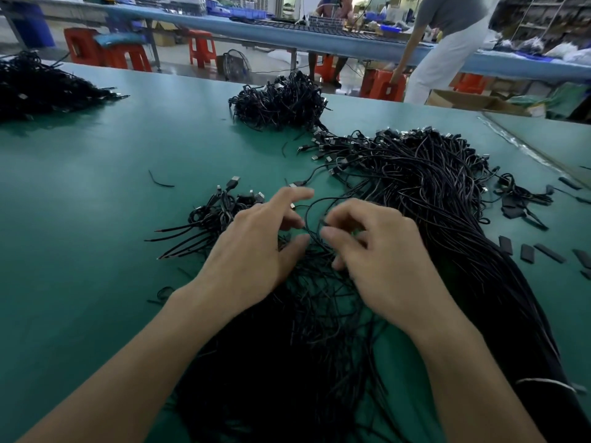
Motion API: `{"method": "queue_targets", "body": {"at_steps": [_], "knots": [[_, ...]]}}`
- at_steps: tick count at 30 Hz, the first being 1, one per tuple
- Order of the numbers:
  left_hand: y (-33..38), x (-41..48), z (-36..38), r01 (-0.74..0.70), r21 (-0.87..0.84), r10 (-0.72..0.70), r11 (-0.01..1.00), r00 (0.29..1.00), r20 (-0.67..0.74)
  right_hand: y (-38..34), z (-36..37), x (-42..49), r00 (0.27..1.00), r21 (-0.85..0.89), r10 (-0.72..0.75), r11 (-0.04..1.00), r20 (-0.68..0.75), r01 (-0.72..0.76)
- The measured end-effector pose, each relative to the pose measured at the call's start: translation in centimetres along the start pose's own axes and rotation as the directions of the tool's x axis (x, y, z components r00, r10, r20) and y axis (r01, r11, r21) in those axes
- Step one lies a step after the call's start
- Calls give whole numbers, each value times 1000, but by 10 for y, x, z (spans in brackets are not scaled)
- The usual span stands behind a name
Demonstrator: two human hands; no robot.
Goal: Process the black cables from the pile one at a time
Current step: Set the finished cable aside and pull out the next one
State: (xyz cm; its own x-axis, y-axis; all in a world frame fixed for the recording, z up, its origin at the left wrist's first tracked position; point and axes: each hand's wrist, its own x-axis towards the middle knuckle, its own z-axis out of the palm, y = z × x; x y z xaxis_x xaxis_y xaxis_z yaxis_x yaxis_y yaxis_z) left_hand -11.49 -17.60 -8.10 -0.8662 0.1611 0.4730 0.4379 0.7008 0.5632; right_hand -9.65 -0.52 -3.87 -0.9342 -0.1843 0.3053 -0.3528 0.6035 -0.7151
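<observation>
A big pile of loose black cables with USB plugs fans across the green table, running from the right down toward me. One black cable arcs up in a loop between my hands. My left hand pinches it at thumb and fingertips, with the index finger stretched out. My right hand pinches the same cable just opposite, fingers curled. A small heap of coiled cables lies just left of my left hand, their bare ends pointing left.
A bundled cable heap sits at the table's far middle, another heap at far left. Short black sleeve pieces are scattered at the right. Beyond the table stand red stools and a person by a long bench.
</observation>
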Motion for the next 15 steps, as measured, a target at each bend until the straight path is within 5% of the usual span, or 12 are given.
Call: {"method": "queue_targets", "body": {"at_steps": [4,8,12,15], "knots": [[2,0,-2,12,-312,-11,950,1000,4,-44,6,-12,941,254,-287,938,180,237],[6,6,0,233,-543,-360,807,922,-140,-65,2,-23,858,445,-401,864,321,237],[-7,20,-25,247,-879,-703,407,699,-129,-48,-17,-16,961,236,-168,965,218,115],[-12,21,-36,196,-909,-718,368,681,-144,-21,-26,-9,988,-127,153,981,36,-147]]}}
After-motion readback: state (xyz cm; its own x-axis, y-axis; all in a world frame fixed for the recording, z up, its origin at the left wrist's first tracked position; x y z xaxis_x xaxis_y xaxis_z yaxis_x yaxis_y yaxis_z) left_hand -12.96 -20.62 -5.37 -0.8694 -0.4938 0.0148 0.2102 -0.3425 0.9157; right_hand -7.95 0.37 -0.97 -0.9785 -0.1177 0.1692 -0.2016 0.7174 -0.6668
